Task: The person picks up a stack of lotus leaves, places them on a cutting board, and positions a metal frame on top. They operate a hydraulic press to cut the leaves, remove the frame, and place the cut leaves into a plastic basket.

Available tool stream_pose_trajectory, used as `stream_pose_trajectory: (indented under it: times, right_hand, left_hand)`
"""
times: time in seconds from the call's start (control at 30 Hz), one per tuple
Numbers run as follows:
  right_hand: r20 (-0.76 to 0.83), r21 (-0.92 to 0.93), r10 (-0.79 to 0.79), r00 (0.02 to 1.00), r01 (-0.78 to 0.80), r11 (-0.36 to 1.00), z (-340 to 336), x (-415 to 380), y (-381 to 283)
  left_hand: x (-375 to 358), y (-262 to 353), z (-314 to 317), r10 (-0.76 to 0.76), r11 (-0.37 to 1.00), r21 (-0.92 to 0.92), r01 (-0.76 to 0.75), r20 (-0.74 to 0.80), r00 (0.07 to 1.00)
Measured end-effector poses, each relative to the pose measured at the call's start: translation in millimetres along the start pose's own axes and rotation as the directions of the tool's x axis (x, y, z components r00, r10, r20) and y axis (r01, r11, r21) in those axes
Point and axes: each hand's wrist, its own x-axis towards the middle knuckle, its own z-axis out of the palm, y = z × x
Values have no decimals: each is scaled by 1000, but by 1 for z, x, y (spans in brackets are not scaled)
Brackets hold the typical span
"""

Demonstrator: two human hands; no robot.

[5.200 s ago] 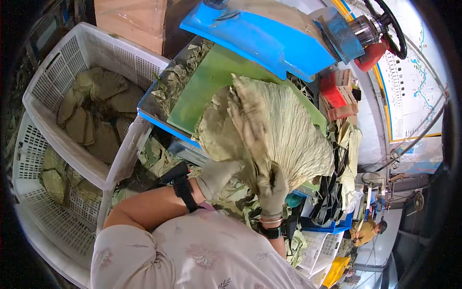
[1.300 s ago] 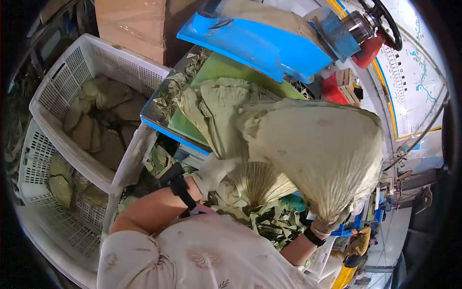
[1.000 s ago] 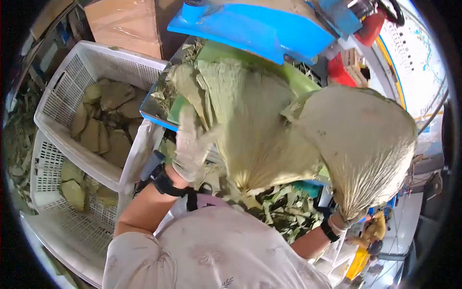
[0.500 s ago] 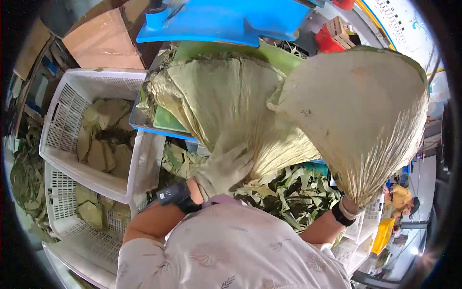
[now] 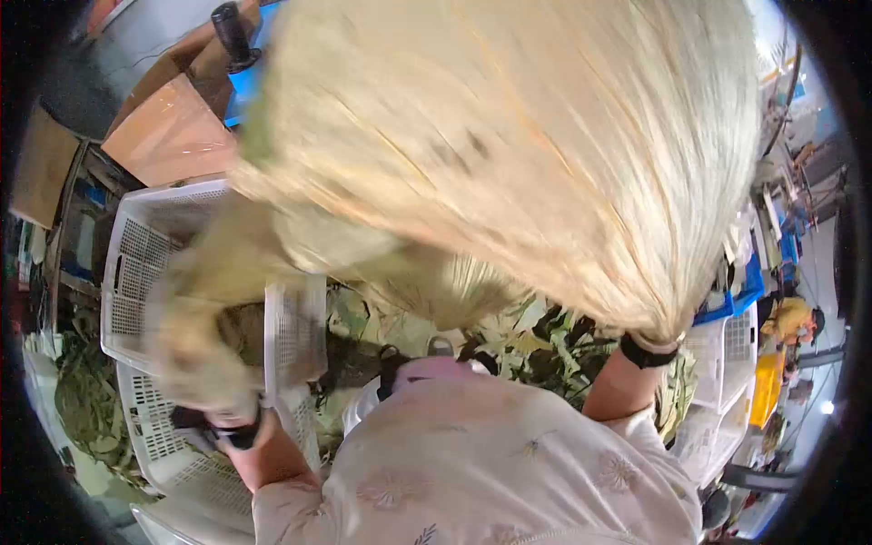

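A large, pale yellow-green dried leaf with fine ribs (image 5: 509,136) fills most of the view, raised close before you above the scraps. Your right hand (image 5: 658,329) grips its gathered base, fingers hidden behind the leaf, so their state cannot be told. White perforated plastic crates (image 5: 295,331) stand at left. Your gloved left hand (image 5: 195,363), blurred, is over them; its fingers cannot be made out. Green leaf scraps (image 5: 554,350) lie below.
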Motion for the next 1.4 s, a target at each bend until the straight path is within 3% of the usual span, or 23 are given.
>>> stream_pose_trajectory:
  times: [0.07,0.1,0.17,0.2,0.27,0.3,0.37,0.5,0.57,0.63,0.67,0.7,0.77,0.83,0.87,0.97,1.03,1.07,1.17,1.23,1.3,1.33,1.4]
  right_hand:
    - [-58,125,161,985,-153,980,14,0,33]
    - [-75,192,256,964,-238,952,22,-2,51]
    - [-113,289,423,899,-378,880,30,-8,87]
    - [-131,319,485,865,-426,847,32,-11,103]
    - [-224,319,566,793,-490,812,9,-26,135]
    - [-289,300,571,768,-494,816,-9,-37,150]
    - [-504,112,422,754,-428,897,-39,-55,177]
    - [-513,179,425,746,-391,903,-17,-56,179]
    - [-486,210,423,765,-367,906,-13,-56,183]
    - [-613,29,316,724,-379,925,-10,-57,187]
    - [-625,25,296,723,-360,933,-17,-59,185]
    - [-587,-7,295,754,-369,929,-30,-64,187]
    - [-534,-59,267,802,-350,935,-34,-66,186]
    - [-525,-81,219,822,-305,949,-24,-62,176]
    - [-534,-144,222,815,-347,927,-24,-64,171]
    - [-656,-198,211,725,-435,878,-7,-69,153]
    - [-597,-64,243,765,-347,936,-31,-79,158]
    - [-498,200,339,798,-275,940,-41,-72,164]
    - [-448,270,290,846,-182,946,-31,-81,159]
    - [-403,65,269,875,-266,962,-47,-96,168]
    - [-470,-3,400,787,-454,891,-41,-85,163]
    - [-523,130,475,708,-485,865,-38,-79,164]
    - [-543,115,462,702,-482,868,-50,-76,169]
  left_hand:
    - [-12,-69,-46,-13,852,509,120,-209,978]
    - [-22,-104,-72,-12,633,746,205,-256,967]
    - [-37,-154,-124,-42,147,952,267,-264,964]
    - [-42,-163,-142,-34,36,965,258,-257,966]
    - [-41,-171,-151,74,191,948,254,-272,959]
    - [-35,-161,-143,133,622,753,215,-372,919]
    - [-24,-146,-126,127,914,396,85,-480,868]
    - [11,-82,-58,329,383,915,127,-264,906]
    - [7,-47,-6,336,729,680,-78,-257,906]
    - [11,27,32,334,875,305,-377,184,924]
    - [13,64,51,308,930,68,-362,392,867]
    - [6,77,77,472,881,-247,-402,486,735]
    - [-26,105,117,636,755,-495,-430,394,664]
    - [-60,116,139,676,733,-556,-393,529,512]
    - [-67,115,141,689,720,-568,-398,520,505]
    - [-70,110,145,674,725,-587,-360,497,546]
    - [-62,107,142,665,725,-617,-306,508,548]
    - [-64,106,142,670,729,-596,-337,521,529]
    - [-64,109,140,681,724,-584,-367,520,516]
    - [-70,107,141,663,744,-547,-384,532,527]
    - [-70,106,140,677,725,-590,-354,520,521]
    - [-72,106,142,673,724,-587,-362,486,557]
    - [-78,103,144,650,741,-559,-373,458,606]
